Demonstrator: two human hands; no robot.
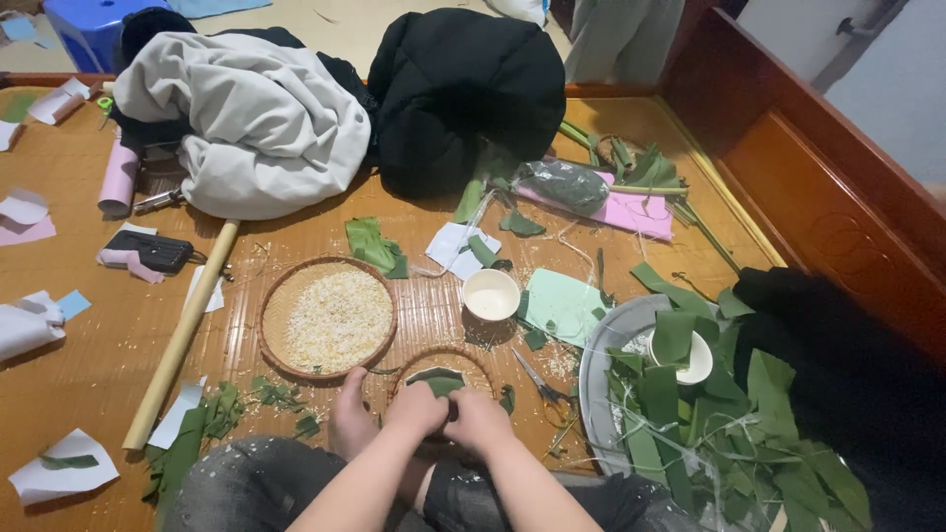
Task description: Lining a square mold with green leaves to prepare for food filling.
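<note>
— Hands first: how many, and doing what?

— Two; the left hand (416,410) and the right hand (479,418) are pressed side by side, fingers curled down onto a folded green leaf (440,384); that leaf lies in the small woven basket (463,357) directly beyond the knuckles; whether the fingers actually pinch it I cannot tell.

— Containers?

— Two woven baskets; the larger round basket (279,305), up and left of the left hand, holds pale grains of rice (338,319); two white cups; the paper cup (491,294) beyond the right hand shows only its pale inside; the second cup (698,359) sits among leaves in the grey metal tray (603,345) to the right.

— And in that tray?

— A heap of cut leaf strips (719,424), too many to count.

— Loose things?

— One pair of scissors (540,382) just right of the right hand; one bamboo pole (182,335) off to the left; two bundles of clothing, the pale jacket (246,118) and the black coat (463,89), far beyond both hands.
</note>
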